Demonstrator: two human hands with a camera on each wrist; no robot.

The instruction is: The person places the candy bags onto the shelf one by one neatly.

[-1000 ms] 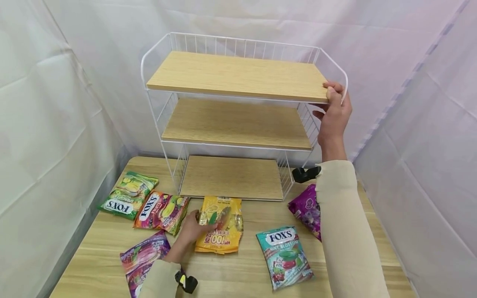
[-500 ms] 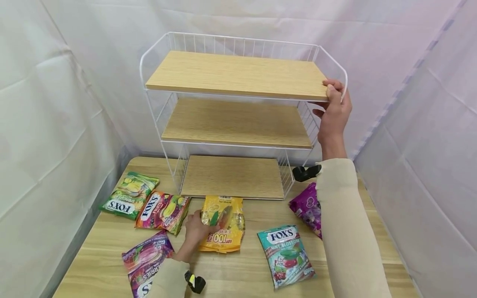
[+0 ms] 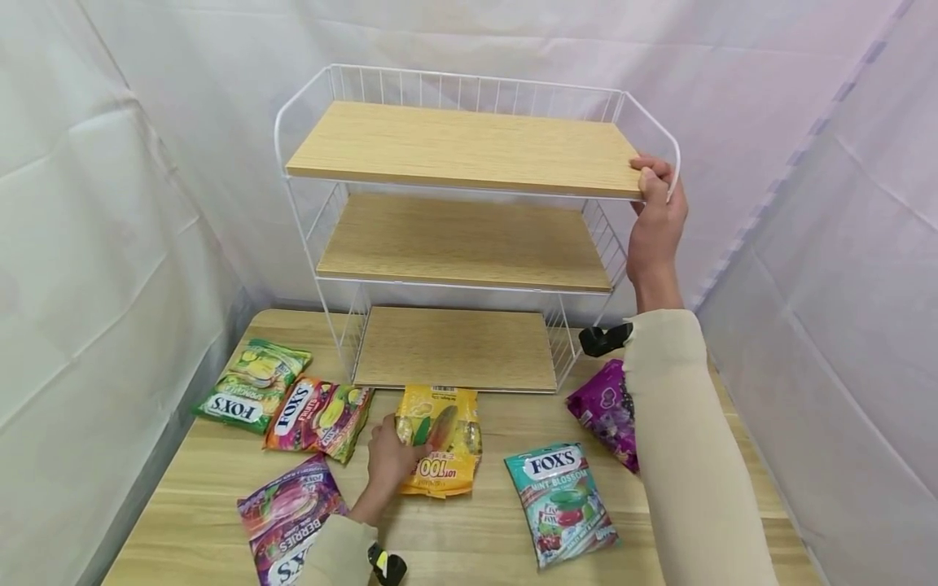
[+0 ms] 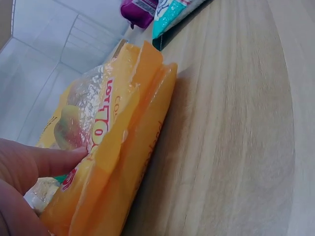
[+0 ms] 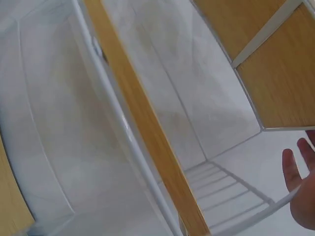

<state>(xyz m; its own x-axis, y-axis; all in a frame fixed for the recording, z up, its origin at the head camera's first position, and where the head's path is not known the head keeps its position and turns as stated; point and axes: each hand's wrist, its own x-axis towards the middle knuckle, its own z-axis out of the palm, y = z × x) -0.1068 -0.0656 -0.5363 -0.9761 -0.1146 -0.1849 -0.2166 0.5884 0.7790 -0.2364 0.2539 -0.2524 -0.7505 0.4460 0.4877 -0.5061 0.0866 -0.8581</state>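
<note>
My left hand [image 3: 388,460] holds the left side of a yellow Lotte 100 candy bag [image 3: 447,443], which lies on the table in front of the rack's bottom shelf. In the left wrist view the thumb [image 4: 61,161] presses on the bag's printed front, close to its folded orange end; the other fingers are mostly hidden. Up at the white wire rack with wooden shelves [image 3: 469,150], my right hand [image 3: 657,228] grips the front right corner of the top shelf. Its fingers [image 5: 291,167] show below the top board in the right wrist view.
To the left lie a green Fox's bag [image 3: 252,382], a red-orange Fox's Fruits bag [image 3: 318,417] and a purple Fox's Berries bag [image 3: 289,513]. Right of the yellow bag are a teal Fox's Mint Blossom bag [image 3: 560,505] and a purple bag [image 3: 604,415], partly behind my right sleeve.
My left hand has shifted slightly right against the yellow candy bag, which has barely moved. The right hand stays at the shelf corner, its lower fingers now less visible under the board.
</note>
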